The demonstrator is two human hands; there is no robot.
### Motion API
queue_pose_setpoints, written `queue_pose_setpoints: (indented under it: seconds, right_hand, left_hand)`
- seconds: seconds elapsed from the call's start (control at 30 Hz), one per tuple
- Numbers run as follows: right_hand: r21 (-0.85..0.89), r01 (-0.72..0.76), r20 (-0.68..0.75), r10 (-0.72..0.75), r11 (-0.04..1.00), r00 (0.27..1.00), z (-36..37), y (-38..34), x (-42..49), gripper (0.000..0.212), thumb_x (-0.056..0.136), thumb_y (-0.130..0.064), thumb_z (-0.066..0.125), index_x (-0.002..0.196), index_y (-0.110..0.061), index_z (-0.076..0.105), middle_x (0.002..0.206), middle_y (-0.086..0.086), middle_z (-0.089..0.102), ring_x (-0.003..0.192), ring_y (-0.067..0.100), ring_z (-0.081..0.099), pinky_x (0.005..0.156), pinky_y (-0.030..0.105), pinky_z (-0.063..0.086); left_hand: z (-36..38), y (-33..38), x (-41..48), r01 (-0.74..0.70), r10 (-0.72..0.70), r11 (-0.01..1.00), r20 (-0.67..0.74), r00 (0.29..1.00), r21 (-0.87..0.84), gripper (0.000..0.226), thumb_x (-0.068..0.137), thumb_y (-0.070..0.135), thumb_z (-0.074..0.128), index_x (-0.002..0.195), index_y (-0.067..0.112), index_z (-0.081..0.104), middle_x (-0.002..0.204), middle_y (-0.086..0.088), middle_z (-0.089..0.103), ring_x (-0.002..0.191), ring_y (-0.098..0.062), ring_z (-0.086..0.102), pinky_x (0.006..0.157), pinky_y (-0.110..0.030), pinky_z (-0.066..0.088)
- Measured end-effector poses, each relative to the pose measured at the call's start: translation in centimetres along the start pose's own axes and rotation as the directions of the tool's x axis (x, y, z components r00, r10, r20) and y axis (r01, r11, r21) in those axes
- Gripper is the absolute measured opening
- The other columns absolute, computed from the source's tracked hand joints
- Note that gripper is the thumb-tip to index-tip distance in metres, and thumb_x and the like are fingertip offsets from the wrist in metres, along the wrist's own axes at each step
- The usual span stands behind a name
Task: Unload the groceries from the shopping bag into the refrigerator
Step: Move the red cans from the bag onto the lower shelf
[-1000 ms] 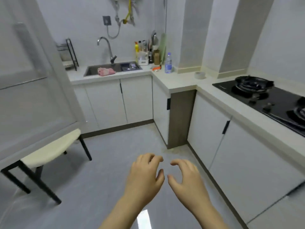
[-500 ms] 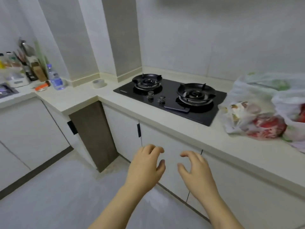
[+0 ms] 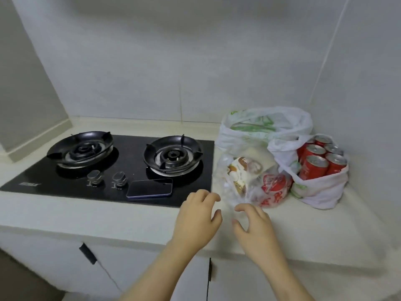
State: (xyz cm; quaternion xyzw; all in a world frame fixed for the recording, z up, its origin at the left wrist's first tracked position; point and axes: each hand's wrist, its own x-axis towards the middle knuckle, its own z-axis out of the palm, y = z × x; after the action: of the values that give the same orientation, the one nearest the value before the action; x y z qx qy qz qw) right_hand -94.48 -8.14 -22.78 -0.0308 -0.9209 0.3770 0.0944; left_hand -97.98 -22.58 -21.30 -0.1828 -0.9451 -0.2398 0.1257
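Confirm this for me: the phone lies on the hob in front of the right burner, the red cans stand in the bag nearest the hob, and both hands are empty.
One slip. The head view shows the red cans in the white bag farthest from the hob, by the corner wall. The rest holds: the phone lies before the right burner, and the left hand and right hand hold nothing.

Soft, even, rather dim overhead light flattens the scene, with faint shadows under the burners (image 3: 171,156). A pale sheen marks the phone (image 3: 149,188) screen. Edges bow toward 3 and 9 o'clock, and slight blur softens everything.
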Motion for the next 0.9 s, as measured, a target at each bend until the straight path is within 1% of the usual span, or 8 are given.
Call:
queue_pose_setpoints:
  seconds: [0.1,0.27,0.47,0.53,0.63,0.7,0.8,0.9]
  right_hand:
    - [0.008,-0.037,-0.08,0.037,0.999,0.996,-1.1,1.2,1.8,0.025,0.085,-0.017,0.059,0.109,-0.023,0.057,0.106,-0.014,0.048,0.109,0.012,0.046,0.095,0.029,0.038]
    - [0.007,-0.047,-0.223,0.047,0.999,0.974,-3.5,3.0,5.0,0.015,0.079,-0.011,0.063,0.092,-0.02,0.06,0.091,-0.011,0.052,0.09,0.017,0.052,0.081,0.036,0.046]
    - [-0.056,-0.039,-0.416,0.012,0.998,0.909,-7.8,6.3,9.3,0.018,0.078,-0.007,0.066,0.095,-0.012,0.066,0.095,0.001,0.061,0.092,0.024,0.055,0.084,0.041,0.046]
    - [-0.059,-0.035,-0.46,0.004,0.998,0.888,-9.8,7.5,10.3,0.016,0.079,-0.005,0.064,0.093,-0.012,0.066,0.093,0.0,0.061,0.089,0.023,0.055,0.08,0.038,0.046]
    - [-0.086,-0.051,-0.542,-0.004,0.995,0.84,-12.5,9.4,11.6,0.011,0.08,-0.008,0.062,0.089,-0.013,0.066,0.089,-0.003,0.06,0.086,0.022,0.053,0.074,0.032,0.042]
    - [-0.076,-0.075,-0.569,0.018,0.994,0.822,-14.1,10.9,12.4,0.01,0.081,-0.007,0.062,0.088,-0.013,0.065,0.087,-0.004,0.059,0.085,0.023,0.054,0.072,0.034,0.044]
    - [-0.078,-0.047,-0.566,-0.005,0.996,0.824,-15.3,12.5,13.6,0.012,0.08,-0.001,0.062,0.087,-0.011,0.064,0.082,-0.012,0.052,0.083,0.023,0.056,0.071,0.035,0.046]
    - [-0.087,-0.065,-0.558,0.006,0.994,0.83,-16.2,14.5,15.0,0.02,0.075,0.002,0.058,0.089,-0.011,0.064,0.085,-0.011,0.053,0.084,0.023,0.057,0.074,0.036,0.047]
  left_hand:
    - [1.1,0.4,3.3,-0.075,0.075,0.997,0.023,0.997,-0.028,0.034,0.091,0.028,0.051,0.124,0.02,0.055,0.122,0.004,0.052,0.111,-0.018,0.047,0.089,-0.025,0.037]
    - [2.8,2.1,8.4,-0.15,0.153,0.986,0.051,0.987,-0.069,0.034,0.089,0.03,0.047,0.12,0.019,0.057,0.122,0.001,0.053,0.111,-0.022,0.048,0.09,-0.031,0.042]
    - [5.2,6.4,14.2,-0.219,0.23,0.961,0.046,0.972,-0.168,0.034,0.087,0.031,0.045,0.116,0.019,0.059,0.117,0.002,0.053,0.11,-0.02,0.048,0.088,-0.028,0.042]
    - [6.1,8.1,15.9,-0.216,0.234,0.95,0.054,0.971,-0.227,0.029,0.091,0.021,0.047,0.117,0.019,0.059,0.119,0.001,0.052,0.108,-0.019,0.049,0.089,-0.028,0.042]
    - [7.8,10.5,18.2,-0.196,0.232,0.93,0.084,0.969,-0.309,0.037,0.087,0.001,0.043,0.116,0.018,0.059,0.122,0.0,0.051,0.108,-0.017,0.05,0.086,-0.025,0.04]
    - [9.2,12.2,19.7,-0.187,0.237,0.918,0.106,0.966,-0.349,0.039,0.086,-0.002,0.041,0.116,0.017,0.059,0.121,0.0,0.05,0.11,-0.017,0.049,0.086,-0.021,0.037]
    - [10.8,13.9,20.9,-0.2,0.254,0.902,0.098,0.962,-0.382,0.029,0.092,0.014,0.047,0.119,0.02,0.056,0.119,0.003,0.048,0.108,-0.012,0.049,0.082,-0.015,0.033]
    - [12.9,15.5,21.8,-0.215,0.277,0.904,0.123,0.953,-0.369,0.036,0.086,0.029,0.055,0.121,0.019,0.053,0.12,0.008,0.041,0.11,-0.008,0.046,0.083,-0.016,0.035]
